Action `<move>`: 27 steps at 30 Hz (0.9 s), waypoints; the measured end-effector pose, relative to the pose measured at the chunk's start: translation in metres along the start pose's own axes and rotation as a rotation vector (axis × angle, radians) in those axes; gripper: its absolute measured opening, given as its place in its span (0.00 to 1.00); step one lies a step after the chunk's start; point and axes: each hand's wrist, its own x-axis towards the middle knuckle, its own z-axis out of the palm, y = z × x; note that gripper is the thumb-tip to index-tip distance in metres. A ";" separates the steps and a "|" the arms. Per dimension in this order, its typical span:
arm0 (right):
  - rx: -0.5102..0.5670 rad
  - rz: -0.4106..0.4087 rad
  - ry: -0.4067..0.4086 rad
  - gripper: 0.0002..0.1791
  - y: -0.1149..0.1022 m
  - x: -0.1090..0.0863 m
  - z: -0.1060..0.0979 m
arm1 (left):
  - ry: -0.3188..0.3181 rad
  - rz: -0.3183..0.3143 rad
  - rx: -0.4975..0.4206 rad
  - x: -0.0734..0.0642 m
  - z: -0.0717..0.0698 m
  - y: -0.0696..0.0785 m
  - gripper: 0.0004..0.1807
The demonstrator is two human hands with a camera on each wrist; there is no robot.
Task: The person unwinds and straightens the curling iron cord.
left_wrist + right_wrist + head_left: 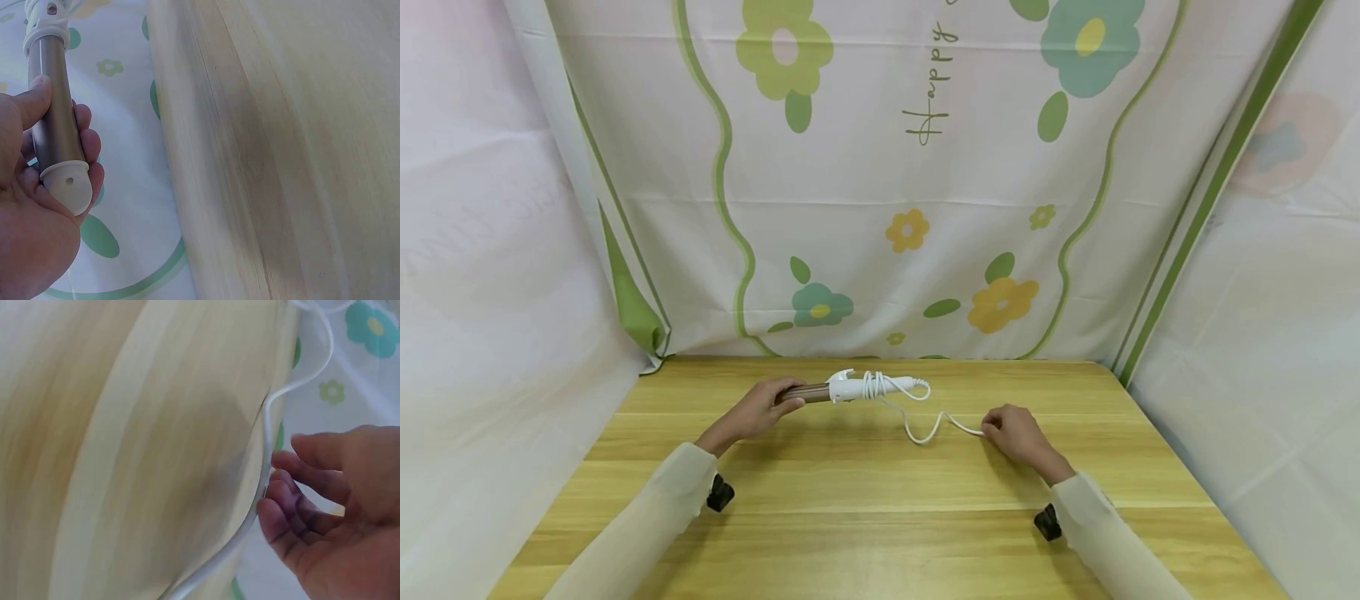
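Note:
A curling iron with a brown barrel [811, 393] and a white handle [850, 388] lies crosswise near the table's far edge in the head view. My left hand [766, 408] grips the barrel. In the left wrist view the thumb lies along the barrel and the fingers wrap its other side, near the white tip [70, 189]. White cord [922, 442] is wound round the handle and runs in a loose wave to my right hand [1017, 433]. Seen from the right wrist, curled fingertips [273, 515] meet the cord [265, 444], while the thumb sits a little away from it.
The wooden table [880, 533] reaches back to a floral cloth [850, 167] hung behind it. More cloth hangs along the left and right sides. A small black device [720, 493] is worn at the left cuff, another black device [1047, 523] at the right.

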 end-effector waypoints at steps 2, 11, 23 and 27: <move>0.038 -0.014 0.038 0.06 -0.008 0.001 0.000 | 0.000 -0.001 0.005 0.000 0.000 0.000 0.21; 0.360 -0.088 0.087 0.12 -0.055 0.011 0.022 | -0.002 0.013 0.010 0.002 0.001 -0.001 0.20; 0.305 -0.177 0.167 0.17 -0.097 0.023 0.048 | -0.011 0.011 0.007 0.002 0.003 0.003 0.20; 0.435 -0.146 0.130 0.20 -0.107 0.028 0.053 | -0.008 0.016 0.009 0.002 0.003 0.003 0.20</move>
